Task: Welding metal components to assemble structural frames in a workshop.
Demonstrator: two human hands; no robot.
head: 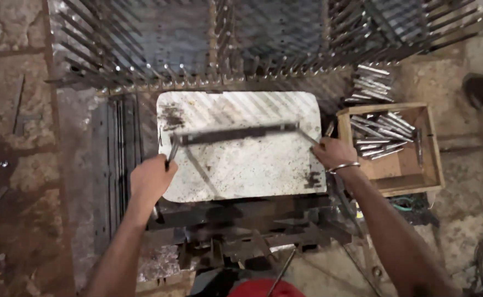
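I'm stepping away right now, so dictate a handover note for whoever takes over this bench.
Left hand: gripping the left end of the long dark flat metal bar.
Right hand: gripping its right end.
The bar is blurred, held level over the worn white rectangular plate.
Open wooden box of short silvery rods sits right of the plate.
Done: bar is in hand.
Left: bar not yet set down.

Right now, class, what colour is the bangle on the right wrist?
Silver metal bangle, clearest in the head view.

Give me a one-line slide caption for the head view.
Both hands, left hand and right hand, hold a dark metal bar above a worn white plate, beside a wooden box of rods.
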